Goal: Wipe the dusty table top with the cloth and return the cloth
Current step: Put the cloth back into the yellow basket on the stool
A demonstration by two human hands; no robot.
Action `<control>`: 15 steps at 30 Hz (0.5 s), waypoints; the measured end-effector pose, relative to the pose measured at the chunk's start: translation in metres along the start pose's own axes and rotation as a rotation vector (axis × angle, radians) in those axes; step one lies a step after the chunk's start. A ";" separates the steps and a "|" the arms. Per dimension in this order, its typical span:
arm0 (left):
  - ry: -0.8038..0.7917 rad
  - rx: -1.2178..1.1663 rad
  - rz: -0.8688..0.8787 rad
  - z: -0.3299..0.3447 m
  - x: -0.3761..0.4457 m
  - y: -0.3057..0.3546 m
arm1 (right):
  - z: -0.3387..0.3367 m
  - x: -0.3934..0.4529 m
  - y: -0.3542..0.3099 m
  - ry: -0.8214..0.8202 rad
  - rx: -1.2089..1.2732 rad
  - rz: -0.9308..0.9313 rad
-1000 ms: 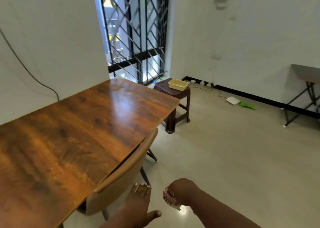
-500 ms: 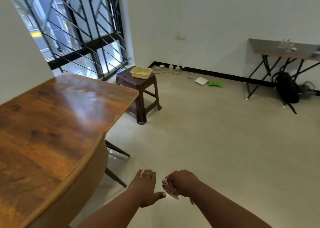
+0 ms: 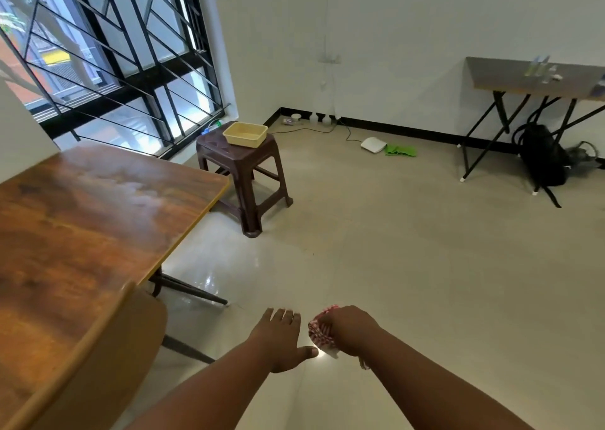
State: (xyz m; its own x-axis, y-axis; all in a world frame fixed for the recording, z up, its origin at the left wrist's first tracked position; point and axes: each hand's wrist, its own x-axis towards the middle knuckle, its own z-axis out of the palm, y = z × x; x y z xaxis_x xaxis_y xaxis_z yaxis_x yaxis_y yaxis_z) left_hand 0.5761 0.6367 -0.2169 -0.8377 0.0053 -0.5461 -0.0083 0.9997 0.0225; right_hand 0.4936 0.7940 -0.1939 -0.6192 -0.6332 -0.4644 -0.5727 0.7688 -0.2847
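Note:
The brown wooden table top [image 3: 85, 220] fills the left side, glossy with a pale sheen near its far end. My right hand [image 3: 348, 329] hangs over the floor at the bottom centre, closed around a bunched red-and-white checked cloth [image 3: 319, 333]. My left hand [image 3: 281, 339] is just left of it, palm down, fingers spread, holding nothing. Both hands are to the right of the table and apart from it. A yellow plastic tub [image 3: 245, 134] sits on a dark brown stool [image 3: 242, 164] beyond the table's far corner.
A tan chair back [image 3: 98, 357] is tucked at the table's near edge. A barred window [image 3: 108, 53] is behind the table. A folding table [image 3: 537, 79] with a black backpack [image 3: 543, 158] stands far right. A white device and green cloth [image 3: 400, 150] lie by the wall.
The view has swung right and away from the table, bringing the stool, tub and folding table into sight. Both hands keep the same pose, the right one still gripping the cloth.

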 end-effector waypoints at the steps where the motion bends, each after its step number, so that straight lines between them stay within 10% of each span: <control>1: -0.001 -0.013 -0.001 -0.004 0.008 -0.001 | -0.005 0.005 0.004 -0.004 0.007 0.001; 15: 0.021 0.027 0.055 -0.083 0.140 -0.054 | -0.088 0.109 0.047 0.016 -0.001 0.119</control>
State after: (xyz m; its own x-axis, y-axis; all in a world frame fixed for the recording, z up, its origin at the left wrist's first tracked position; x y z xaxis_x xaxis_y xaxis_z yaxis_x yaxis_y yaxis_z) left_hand 0.4142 0.5816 -0.2246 -0.8478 0.0599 -0.5269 0.0523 0.9982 0.0294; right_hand 0.3519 0.7538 -0.1845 -0.6913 -0.5390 -0.4812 -0.4954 0.8384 -0.2274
